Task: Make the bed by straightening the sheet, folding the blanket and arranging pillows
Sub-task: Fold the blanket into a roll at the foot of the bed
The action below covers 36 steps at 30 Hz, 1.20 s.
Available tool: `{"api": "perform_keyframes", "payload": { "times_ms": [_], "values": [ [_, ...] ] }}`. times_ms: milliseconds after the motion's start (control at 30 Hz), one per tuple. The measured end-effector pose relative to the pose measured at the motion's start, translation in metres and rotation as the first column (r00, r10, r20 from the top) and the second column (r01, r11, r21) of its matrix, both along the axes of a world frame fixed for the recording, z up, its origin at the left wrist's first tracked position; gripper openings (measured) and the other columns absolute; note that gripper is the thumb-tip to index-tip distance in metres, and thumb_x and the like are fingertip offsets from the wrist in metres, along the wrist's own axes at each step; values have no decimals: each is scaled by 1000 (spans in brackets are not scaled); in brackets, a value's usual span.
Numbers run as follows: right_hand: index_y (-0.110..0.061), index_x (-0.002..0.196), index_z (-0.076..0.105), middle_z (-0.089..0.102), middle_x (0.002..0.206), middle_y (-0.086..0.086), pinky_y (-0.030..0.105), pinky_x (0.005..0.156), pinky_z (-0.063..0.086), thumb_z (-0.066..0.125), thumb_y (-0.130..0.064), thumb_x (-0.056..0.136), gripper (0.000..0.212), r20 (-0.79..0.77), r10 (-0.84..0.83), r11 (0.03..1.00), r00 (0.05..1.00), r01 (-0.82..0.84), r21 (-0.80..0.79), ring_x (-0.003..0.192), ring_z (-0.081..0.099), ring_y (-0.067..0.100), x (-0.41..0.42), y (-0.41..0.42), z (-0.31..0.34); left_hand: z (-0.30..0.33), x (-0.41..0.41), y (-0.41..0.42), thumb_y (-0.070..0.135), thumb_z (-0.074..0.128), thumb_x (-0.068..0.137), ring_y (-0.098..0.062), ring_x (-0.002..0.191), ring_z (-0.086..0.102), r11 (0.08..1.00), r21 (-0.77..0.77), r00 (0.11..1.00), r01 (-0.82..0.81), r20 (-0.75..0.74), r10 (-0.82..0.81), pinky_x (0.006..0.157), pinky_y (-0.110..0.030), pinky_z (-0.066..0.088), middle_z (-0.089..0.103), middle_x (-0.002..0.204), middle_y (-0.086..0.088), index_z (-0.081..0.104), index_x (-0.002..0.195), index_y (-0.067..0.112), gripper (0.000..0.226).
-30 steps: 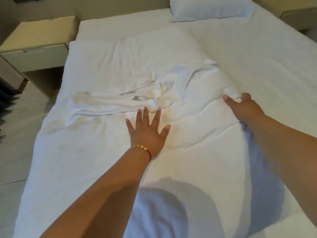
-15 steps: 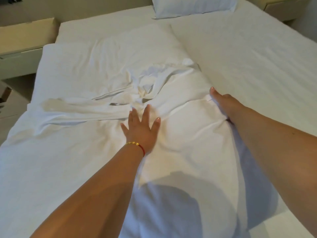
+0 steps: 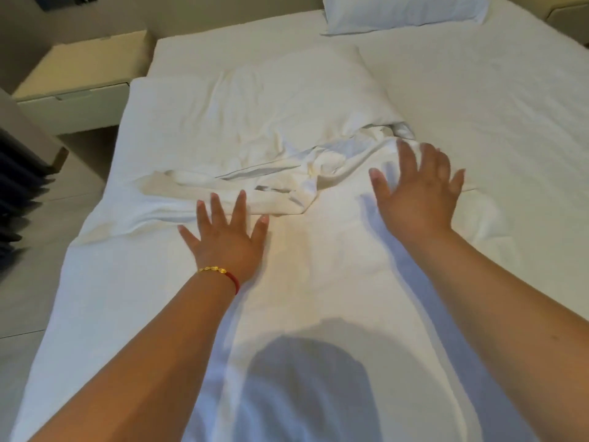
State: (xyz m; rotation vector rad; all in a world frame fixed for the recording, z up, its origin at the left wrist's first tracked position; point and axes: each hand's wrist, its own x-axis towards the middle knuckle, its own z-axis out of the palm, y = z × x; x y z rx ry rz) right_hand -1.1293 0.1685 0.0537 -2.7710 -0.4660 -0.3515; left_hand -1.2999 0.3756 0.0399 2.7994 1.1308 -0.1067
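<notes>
- Hands first: your left hand (image 3: pixel 228 240) lies flat on the white blanket (image 3: pixel 318 298), palm down, fingers straight and fanned apart, holding nothing.
- Your left fingertips (image 3: pixel 241 196) reach the near edge of the bunched ridge of fabric (image 3: pixel 261 183) that runs across the bed.
- Your left wrist carries a bracelet (image 3: pixel 220 272) of gold beads on a red cord.
- Your right hand (image 3: pixel 420 196) is spread too, fingers apart and slightly blurred; it sits over the blanket at the right end of the ridge, gripping nothing. Whether the palm presses the cloth or floats just above it, you cannot tell.
- Blanket: it covers the near part of the bed, smooth under your forearms and crumpled into twisted folds just beyond your hands, with a dark gap showing among the folds.
- Near pillow (image 3: pixel 271 103): it lies flat beyond the ridge, on the left half of the bed, its near edge touching the crumpled folds.
- Far pillow (image 3: pixel 404 11): it rests at the head of the bed, well apart from your hands, partly cut off by the top edge.
- Sheet (image 3: pixel 494 106): it lies bare and fairly smooth across the right side of the mattress.
- Nightstand (image 3: pixel 79 78): pale, with a drawer, it stands beside the bed's left side near the head.
- Shadow of your head falls on the blanket between your forearms.
</notes>
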Motion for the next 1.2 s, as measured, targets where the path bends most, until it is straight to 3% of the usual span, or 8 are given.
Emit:
{"api": "perform_keyframes", "payload": {
  "times_ms": [133,267,467,600,733,900,1067,1200],
  "values": [
    [-39,150,-1,-5,161,7,65,111,-10,0,-75,82,77,-206,117,933,972,-179,-313,147,-13,29,-21,45,-51,-14,-77,81,77,0,82,-30,147,-16,963,44,943,-266,-193,269,112,-64,-10,-14,161,-4,-9,149,45,75],
    [-39,150,-3,-6,161,5,64,110,-12,-5,-76,80,79,-332,57,903,942,-190,-385,147,-13,27,-13,53,-110,-57,-99,105,77,3,83,-27,148,-14,946,-95,923,-312,-268,277,113,-61,-12,-14,161,-3,-11,148,48,72],
    [-36,150,-3,-6,161,5,63,109,-13,-3,-76,81,81,-395,20,876,919,-206,-437,147,-13,26,-18,52,-107,-60,-105,116,74,8,87,-24,149,-9,942,-239,952,-235,-250,175,114,-59,-9,-9,162,0,-10,149,45,70],
    [-20,152,4,-2,161,8,62,113,-6,4,-74,83,88,-406,-43,938,913,-103,-330,147,-9,26,-63,68,-70,-28,-141,101,67,9,91,-22,149,-10,980,-129,978,-152,-165,130,115,-57,-8,-8,162,0,-9,151,37,70],
    [-24,152,-4,-6,161,5,57,113,-11,9,-71,87,81,-417,135,949,899,-239,-208,147,-11,24,-164,99,-57,-22,-198,64,69,7,90,-22,148,-17,985,-57,983,-161,-100,154,114,-57,-11,-13,161,-2,-10,151,38,71],
    [-28,151,-12,-13,160,6,58,114,-10,1,-69,87,76,-496,127,864,859,-342,-369,147,-13,26,-226,93,-87,-53,-259,38,66,6,92,-18,148,-16,965,-169,968,-199,-188,167,118,-52,-8,-18,161,2,-16,151,33,71],
    [-21,153,-1,-5,161,6,56,116,-4,8,-66,90,77,-560,53,886,827,-298,-356,148,-7,27,-254,82,-67,-31,-283,20,61,6,95,-17,149,-13,961,-230,974,-153,-202,106,119,-49,-8,-14,161,0,-12,153,26,70],
    [-12,151,12,14,158,12,52,117,10,13,-64,92,79,-586,20,909,810,-259,-327,146,10,31,-303,77,-43,0,-321,4,55,13,99,-16,149,-7,944,-307,990,-123,-110,93,121,-45,-3,-2,163,3,-1,155,22,66]
  ]
}}
